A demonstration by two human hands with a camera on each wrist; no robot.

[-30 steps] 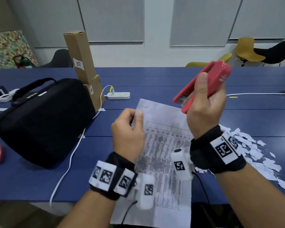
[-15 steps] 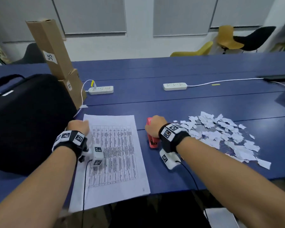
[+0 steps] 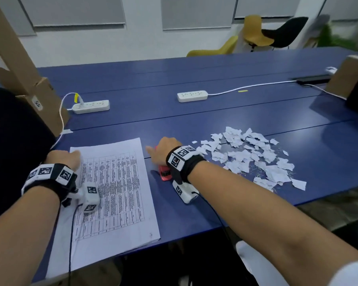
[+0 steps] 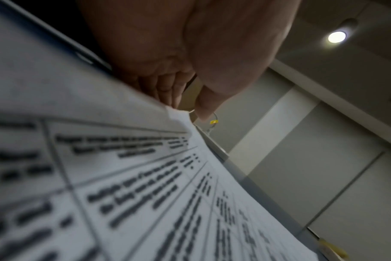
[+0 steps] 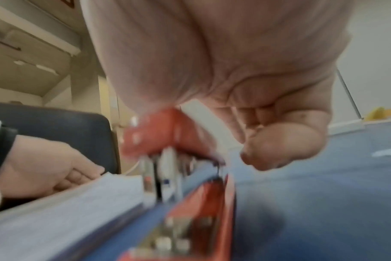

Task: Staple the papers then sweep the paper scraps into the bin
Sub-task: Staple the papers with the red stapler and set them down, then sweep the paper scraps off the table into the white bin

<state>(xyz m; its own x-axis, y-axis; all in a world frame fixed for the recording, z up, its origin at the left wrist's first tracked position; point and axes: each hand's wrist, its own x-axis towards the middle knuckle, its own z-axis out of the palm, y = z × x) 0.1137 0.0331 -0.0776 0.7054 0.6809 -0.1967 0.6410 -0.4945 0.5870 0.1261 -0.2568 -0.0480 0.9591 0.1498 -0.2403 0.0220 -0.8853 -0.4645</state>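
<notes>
A stack of printed papers [image 3: 116,186] lies flat near the table's front edge. My left hand [image 3: 63,158] is at its top left corner, which the left wrist view shows between the thumb and curled fingers [image 4: 167,91]. To the right of the papers, the red stapler [image 3: 165,175] lies on the table under my right hand [image 3: 163,149]. In the right wrist view the palm [image 5: 212,70] touches the stapler's top [image 5: 167,137]. The curled fingers [image 5: 279,144] sit beside it with a gap. White paper scraps [image 3: 252,159] are heaped just right of that wrist.
A black bag [image 3: 13,151] stands by my left arm, with cardboard boxes [image 3: 13,58] behind it. Two white power strips [image 3: 91,106] [image 3: 192,96] and their cables lie farther back. Another box [image 3: 347,77] sits at the far right. No bin is in view.
A second ago my right hand held the stapler in the air over the lifted paper corner. The stapler and the papers now lie on the table, and both hands have come down.
</notes>
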